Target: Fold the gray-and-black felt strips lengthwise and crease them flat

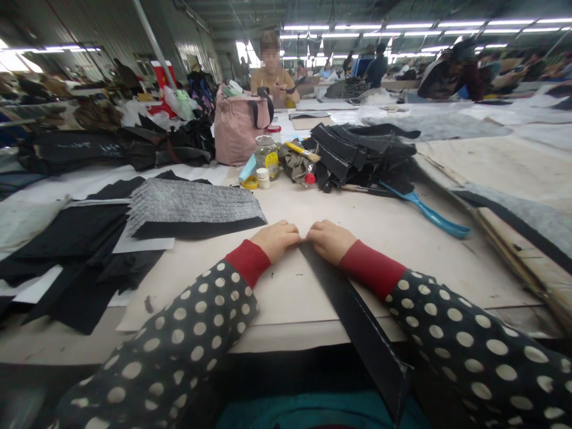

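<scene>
A long black strip of fabric or leather (353, 310) with a pale line along one edge slants across the pale board. Its near end hangs over the table edge toward my lap. At its far end my left hand (277, 240) and my right hand (329, 239) meet, fingertips almost touching. Both are closed in a pinch on that end, and the fingers hide the exact grip. Left of my left hand lies a fanned stack of grey fuzzy pieces with black edges (196, 205).
Black cut pieces (71, 238) cover the left side. Ahead stand a pink bag (239, 128), a glass jar (267, 156), a yellow brush (300, 150) and a heap of black strips (357, 149). A blue-handled tool (435, 215) lies right. People work beyond.
</scene>
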Available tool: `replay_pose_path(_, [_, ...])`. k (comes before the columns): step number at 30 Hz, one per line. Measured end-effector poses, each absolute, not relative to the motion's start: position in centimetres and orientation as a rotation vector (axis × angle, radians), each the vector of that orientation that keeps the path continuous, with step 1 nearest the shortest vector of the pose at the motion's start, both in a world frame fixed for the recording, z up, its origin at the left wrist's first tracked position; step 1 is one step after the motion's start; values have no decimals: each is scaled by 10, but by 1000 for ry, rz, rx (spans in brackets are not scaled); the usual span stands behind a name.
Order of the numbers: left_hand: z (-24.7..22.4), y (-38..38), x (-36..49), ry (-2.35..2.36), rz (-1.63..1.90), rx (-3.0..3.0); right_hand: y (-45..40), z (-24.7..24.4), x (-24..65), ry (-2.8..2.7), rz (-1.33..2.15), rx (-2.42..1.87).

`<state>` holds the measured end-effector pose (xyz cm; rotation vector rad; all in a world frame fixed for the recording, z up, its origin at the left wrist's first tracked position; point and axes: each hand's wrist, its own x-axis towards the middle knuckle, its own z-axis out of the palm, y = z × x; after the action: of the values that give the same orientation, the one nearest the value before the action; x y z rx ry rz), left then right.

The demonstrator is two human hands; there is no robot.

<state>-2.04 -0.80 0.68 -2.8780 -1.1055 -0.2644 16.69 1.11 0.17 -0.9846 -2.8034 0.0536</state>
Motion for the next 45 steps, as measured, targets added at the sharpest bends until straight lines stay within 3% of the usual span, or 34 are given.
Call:
replay_pose_path(7, [10,-5,-35,-1259,-199,-2883,5,7,167,-2834,-5,-984])
replay_pose_path(13, [8,-12,-10,-1491,-761,-2704,7,2,165,-2771,42,-962])
replay_pose_path(20, [0,-22,15,-1658,-583,-2779,23,2,187,-2395,645,-1144])
replay_pose_path(24, [1,-22,11,-1622,-530,-2775,28,4,198,-2290,734,-1132])
replay_pose_path(39, [-1,-23,10,-1457,-462,-2778,23,12,195,-2679,418,-859])
replay_pose_path(45, [7,-25,14,-1406,-243,-2789,18,17,188,-2914,151,-828])
